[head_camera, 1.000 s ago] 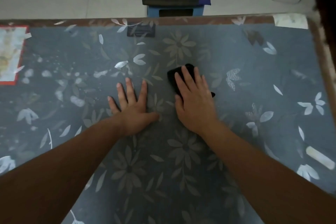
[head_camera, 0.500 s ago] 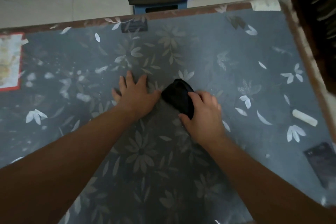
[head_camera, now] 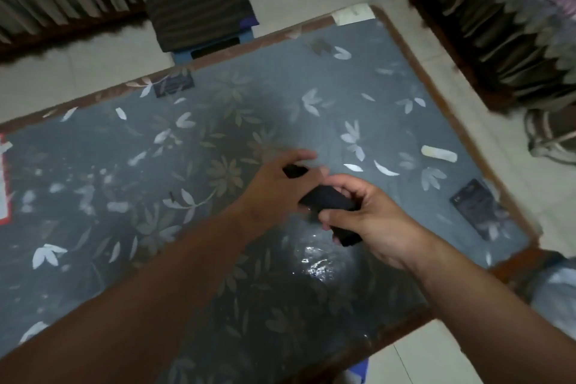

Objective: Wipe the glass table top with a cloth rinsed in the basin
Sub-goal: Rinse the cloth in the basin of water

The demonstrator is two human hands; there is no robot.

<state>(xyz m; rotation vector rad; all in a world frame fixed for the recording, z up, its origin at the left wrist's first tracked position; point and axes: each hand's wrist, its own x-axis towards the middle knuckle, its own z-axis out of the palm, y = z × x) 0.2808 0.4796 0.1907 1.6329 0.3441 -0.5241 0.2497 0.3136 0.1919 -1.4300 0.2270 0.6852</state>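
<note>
The glass table top (head_camera: 389, 121) lies over a blue-grey sheet with a pale leaf pattern and has a brown frame. A small black cloth (head_camera: 330, 201) is lifted off the glass above the table's middle. My right hand (head_camera: 371, 215) is closed around the cloth's near end. My left hand (head_camera: 274, 187) pinches its far end between thumb and fingers. A wet, shiny patch (head_camera: 314, 262) shows on the glass just below my hands. No basin is in view.
A dark card (head_camera: 477, 206) and a pale strip (head_camera: 439, 153) lie under the glass at the right. A blue stool with a striped cushion (head_camera: 199, 15) stands beyond the far edge. Fringed furniture (head_camera: 498, 25) lines the far and right sides; tiled floor surrounds the table.
My right hand stopped pressing the cloth flat, gathered it and lifted it off the glass. My left hand left the table and took the cloth's other end. The view swung right.
</note>
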